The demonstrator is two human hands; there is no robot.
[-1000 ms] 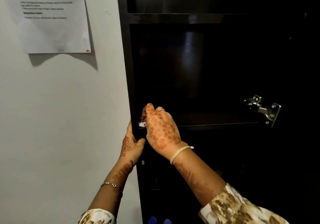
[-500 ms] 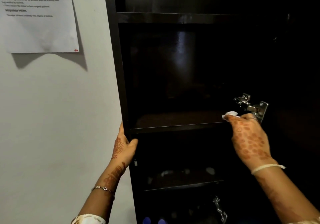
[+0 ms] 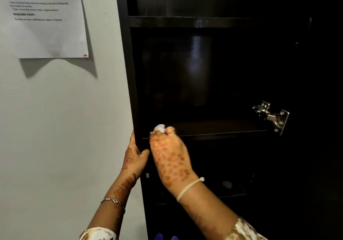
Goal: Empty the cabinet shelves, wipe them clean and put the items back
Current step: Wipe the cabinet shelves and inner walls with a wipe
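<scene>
The paper sheet taped to the wall carries blurred headings, apparently "TASK DESCRIPTION" and "REQUIRED PROPS".

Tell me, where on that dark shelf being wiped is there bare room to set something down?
The shelf looks bare from the right hand and its white cloth across to the metal hinge. The left end is crowded: both hands meet there, the left hand gripping the cabinet's side panel.
</scene>
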